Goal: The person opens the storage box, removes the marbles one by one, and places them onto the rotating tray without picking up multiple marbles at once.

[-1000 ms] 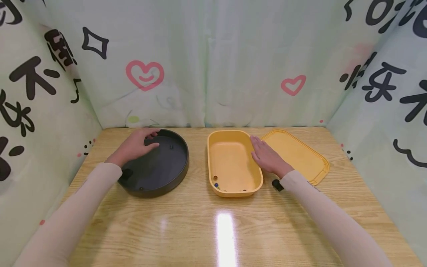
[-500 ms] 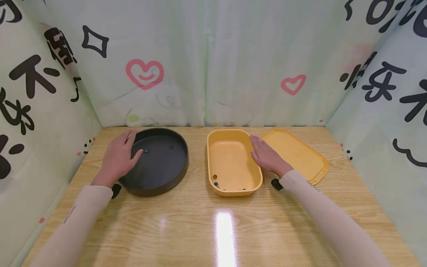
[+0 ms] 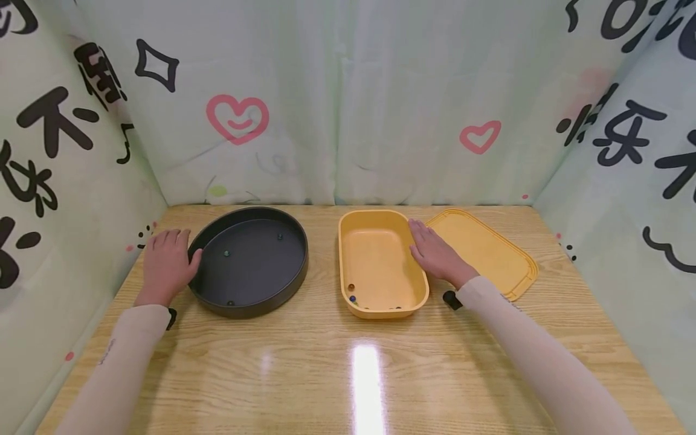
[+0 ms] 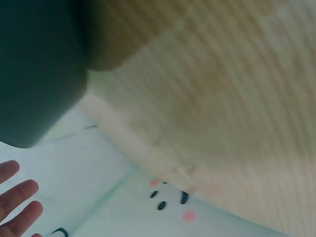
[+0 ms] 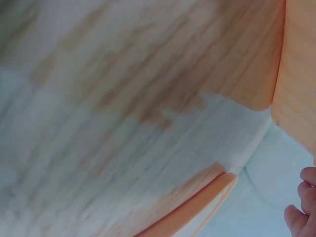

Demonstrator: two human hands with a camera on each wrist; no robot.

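Observation:
A round black pan (image 3: pixel 255 260) holds a few small marbles: a greenish one (image 3: pixel 226 254), with dark ones farther back and near its front wall. My left hand (image 3: pixel 165 266) is beside the pan's left side, fingers extended and thumb at the rim; whether the thumb touches I cannot tell. My right hand (image 3: pixel 437 257) lies with straight fingers along the right rim of a yellow rectangular box (image 3: pixel 380 254). In the box's front end sit a brown marble (image 3: pixel 351 287), a blue marble (image 3: pixel 353 298) and other small ones. Both wrist views show fingers only at an edge.
A flat yellow lid (image 3: pixel 484 254) lies on the wooden table (image 3: pixel 304 362) right of the box, partly behind my right hand. White printed curtains (image 3: pixel 337 121) enclose the back and both sides. Bare wood separates pan and box.
My left hand has come out from over the pan, moving left to its outer side. The greenish marble now shows inside the pan and has shifted slightly. My right hand has stayed put.

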